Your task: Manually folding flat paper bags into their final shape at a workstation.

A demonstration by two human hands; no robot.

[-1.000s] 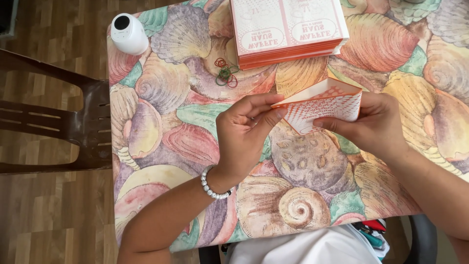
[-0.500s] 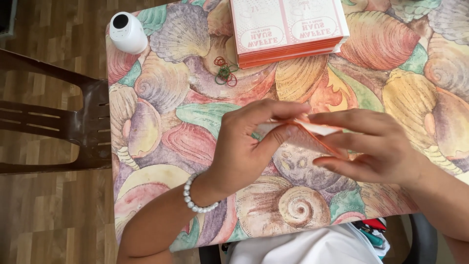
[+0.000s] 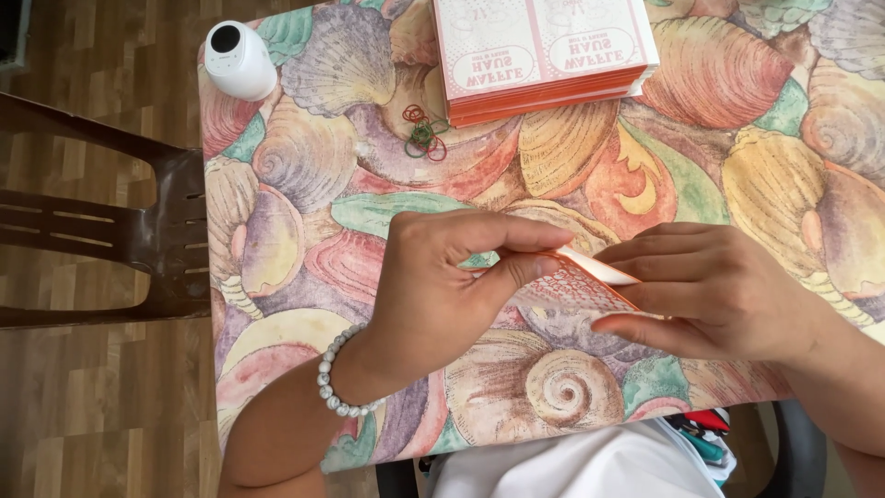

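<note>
Two hands meet over the shell-patterned table: the left hand pinches the edge of a flat orange-and-white paper sleeve between thumb and fingers, while the right hand presses flat on it, near a stack of orange-edged cardboard sheets.

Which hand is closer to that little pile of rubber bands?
Left. The left hand lies just below the rubber bands; the right hand sits farther off, below and to their right.
</note>
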